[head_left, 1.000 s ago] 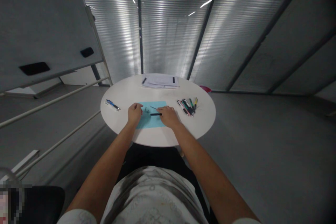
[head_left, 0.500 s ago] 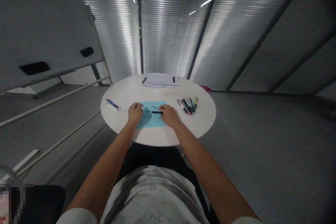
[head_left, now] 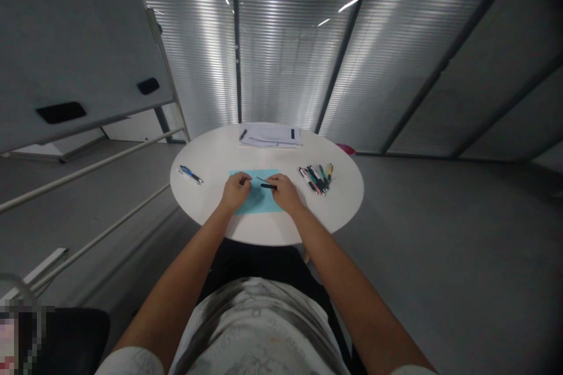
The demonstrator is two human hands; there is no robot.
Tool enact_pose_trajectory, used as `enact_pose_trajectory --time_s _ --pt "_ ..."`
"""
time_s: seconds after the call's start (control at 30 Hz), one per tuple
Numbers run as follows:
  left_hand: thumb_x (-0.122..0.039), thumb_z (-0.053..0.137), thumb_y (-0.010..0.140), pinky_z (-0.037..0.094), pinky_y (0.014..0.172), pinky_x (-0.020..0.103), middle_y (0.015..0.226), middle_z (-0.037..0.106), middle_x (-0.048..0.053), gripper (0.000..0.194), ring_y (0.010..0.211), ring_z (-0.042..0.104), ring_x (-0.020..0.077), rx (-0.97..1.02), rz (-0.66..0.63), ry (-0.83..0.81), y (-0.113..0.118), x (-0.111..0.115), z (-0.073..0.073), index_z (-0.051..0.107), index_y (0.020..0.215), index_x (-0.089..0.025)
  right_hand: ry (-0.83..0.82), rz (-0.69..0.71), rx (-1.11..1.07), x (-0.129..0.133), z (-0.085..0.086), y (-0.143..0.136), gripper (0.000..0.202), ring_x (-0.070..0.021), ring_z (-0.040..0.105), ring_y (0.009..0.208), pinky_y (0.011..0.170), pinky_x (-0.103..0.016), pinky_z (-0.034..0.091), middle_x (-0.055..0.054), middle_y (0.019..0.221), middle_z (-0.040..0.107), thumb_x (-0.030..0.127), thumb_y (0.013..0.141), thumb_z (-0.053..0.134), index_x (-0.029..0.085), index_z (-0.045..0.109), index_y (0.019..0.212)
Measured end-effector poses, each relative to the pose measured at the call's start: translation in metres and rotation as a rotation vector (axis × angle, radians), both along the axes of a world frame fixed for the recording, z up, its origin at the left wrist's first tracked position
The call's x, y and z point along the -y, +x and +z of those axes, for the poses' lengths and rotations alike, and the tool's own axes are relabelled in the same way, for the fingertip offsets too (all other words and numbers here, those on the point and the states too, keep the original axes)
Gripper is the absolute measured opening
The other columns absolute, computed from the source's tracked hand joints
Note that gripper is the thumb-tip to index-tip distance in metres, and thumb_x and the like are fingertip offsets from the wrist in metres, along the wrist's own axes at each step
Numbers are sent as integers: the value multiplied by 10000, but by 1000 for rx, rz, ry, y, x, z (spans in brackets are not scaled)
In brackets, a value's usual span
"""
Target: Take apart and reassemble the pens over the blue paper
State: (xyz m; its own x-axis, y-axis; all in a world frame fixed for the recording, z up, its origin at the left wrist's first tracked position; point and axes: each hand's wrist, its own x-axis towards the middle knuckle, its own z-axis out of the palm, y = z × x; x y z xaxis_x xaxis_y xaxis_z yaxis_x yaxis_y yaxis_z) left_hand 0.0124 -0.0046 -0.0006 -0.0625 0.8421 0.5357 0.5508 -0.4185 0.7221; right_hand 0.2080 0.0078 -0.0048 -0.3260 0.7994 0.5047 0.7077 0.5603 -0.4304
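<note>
A light-blue sheet [head_left: 264,206] lies on the round white table in front of me. My right hand [head_left: 284,190] is closed over the sheet's right part, holding a black pen barrel [head_left: 267,186] and a thin silver-tipped piece like a pen refill [head_left: 263,179], both pointing left. Over the left part of the sheet is my left hand [head_left: 236,190], its fingers curled with the tips together close to the thin piece. Whether anything is pinched there is too small to tell. The small dark bits on the sheet are covered by this hand.
Several pens [head_left: 315,179] lie bunched to the right on the white table [head_left: 206,202]. Blue pens [head_left: 190,174] lie at the left. Stacked papers [head_left: 268,135] with a dark pen sit at the back. A whiteboard frame [head_left: 132,155] stands left of the table.
My left hand has moved right, over the small bits, its fingers drawn together. The black barrel and thin piece have shifted slightly right with my right hand.
</note>
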Motion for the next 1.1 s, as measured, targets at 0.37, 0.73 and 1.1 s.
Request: enact_pose_trajectory --time_s 0.37,0.73,1.1 --pt "-224 573 780 440 856 375 864 678 66 263 855 583 214 -266 -61 44 1 2 0 702 1007 -185 -2 63 -163 4 7 -2 273 -187 620 932 894 -332 461 -49 958 713 75 823 534 220 738 932" --pt "-337 607 830 435 887 372 881 721 50 214 875 610 215 -300 -111 6 5 7 8 728 960 -219 -236 218 -490 8 5 -8 175 -138 564 703 677 -262 419 16 761 637 362 806 622 198 615 866" --pt "-358 579 820 463 761 305 811 700 47 203 786 610 176 52 -136 -67 3 7 9 690 819 -188 -195 -109 -137 17 12 -4 268 -146 559 641 599 -250 358 35 704 624 506 849 579 267 645 950"
